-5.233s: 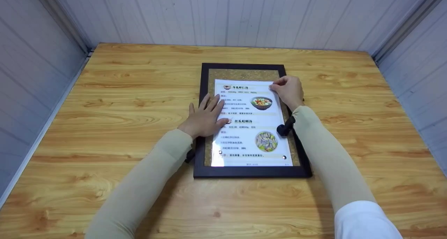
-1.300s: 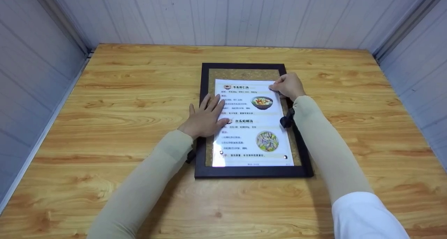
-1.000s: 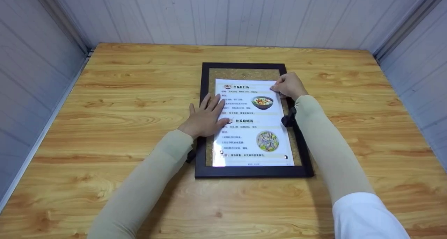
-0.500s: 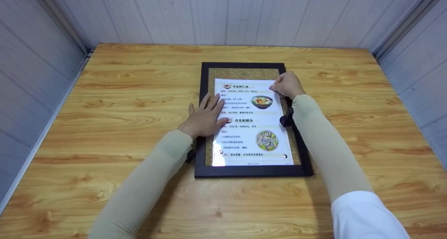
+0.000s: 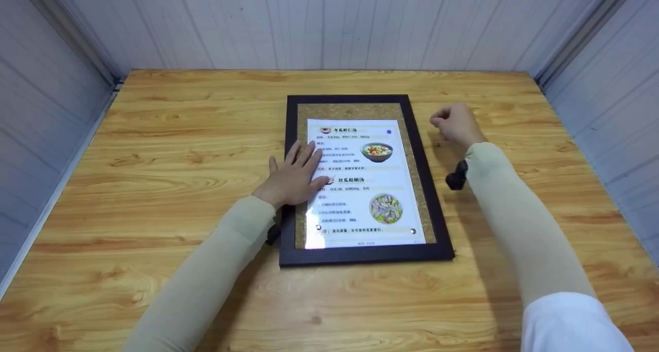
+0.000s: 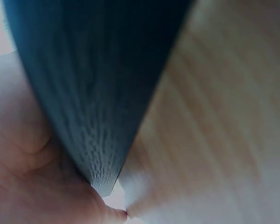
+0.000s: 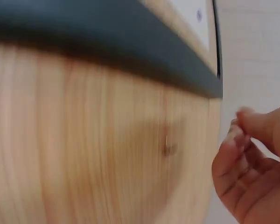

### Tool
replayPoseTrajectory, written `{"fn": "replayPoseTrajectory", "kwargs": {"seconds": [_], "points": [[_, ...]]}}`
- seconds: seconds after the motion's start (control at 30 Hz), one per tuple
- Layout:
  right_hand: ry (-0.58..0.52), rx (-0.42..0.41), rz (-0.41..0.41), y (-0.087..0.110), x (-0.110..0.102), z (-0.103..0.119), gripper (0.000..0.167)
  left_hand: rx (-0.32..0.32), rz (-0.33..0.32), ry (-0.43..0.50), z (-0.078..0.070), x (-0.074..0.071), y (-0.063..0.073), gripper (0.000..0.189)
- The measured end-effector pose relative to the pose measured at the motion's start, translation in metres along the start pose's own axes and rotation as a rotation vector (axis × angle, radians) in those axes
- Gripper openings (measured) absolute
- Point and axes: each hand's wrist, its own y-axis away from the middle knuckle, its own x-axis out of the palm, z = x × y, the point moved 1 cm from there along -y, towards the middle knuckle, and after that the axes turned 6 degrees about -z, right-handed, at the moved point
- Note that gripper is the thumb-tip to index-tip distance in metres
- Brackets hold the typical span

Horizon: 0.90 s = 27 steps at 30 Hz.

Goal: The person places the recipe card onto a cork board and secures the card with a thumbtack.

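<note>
A recipe sheet with pictures of soup bowls lies on a dark-framed cork board. My left hand rests on the board's left side with fingers spread over the sheet; in the left wrist view the palm lies by the dark frame edge. A blue-purple thumbtack marks the sheet's upper right corner. Shiny round tacks sit near the lower corners. Right of the board, my right hand hangs over the table with curled fingers, thumb tip meeting the index finger; I see nothing between them.
A small dark item, perhaps another tack, is on the wood-grain table beside the board, below my right hand. Pale panelled walls stand behind the table and on both sides. A black wrist camera is on the right wrist.
My right hand has left the sheet's upper right corner and moved right, off the board, uncovering the blue-purple tack. The left hand stays on the sheet. The head view has shifted slightly.
</note>
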Motion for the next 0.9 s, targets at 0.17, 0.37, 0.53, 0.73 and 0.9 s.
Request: {"fn": "replayPoseTrajectory", "kwargs": {"seconds": [0.17,0.37,0.53,0.73,0.9], "points": [[0.203,-0.041,0.106,0.006,-0.015,-0.012,0.024,-0.008,-0.002,0.002,0.000,0.000,0.000,0.074],[0.231,-0.086,0.165,0.007,-0.013,-0.027,0.022,-0.015,-0.006,0.009,0.000,0.000,0.000,0.075],[0.227,-0.101,0.178,0.006,-0.007,-0.034,0.021,-0.014,-0.008,0.008,0.001,0.002,0.000,0.074],[0.226,-0.114,0.172,0.009,-0.007,-0.034,0.021,-0.010,-0.004,0.009,0.001,0.002,0.000,0.074],[0.238,-0.126,0.140,0.012,-0.004,-0.033,0.026,-0.013,-0.005,0.011,0.000,0.001,-0.001,0.074]]}}
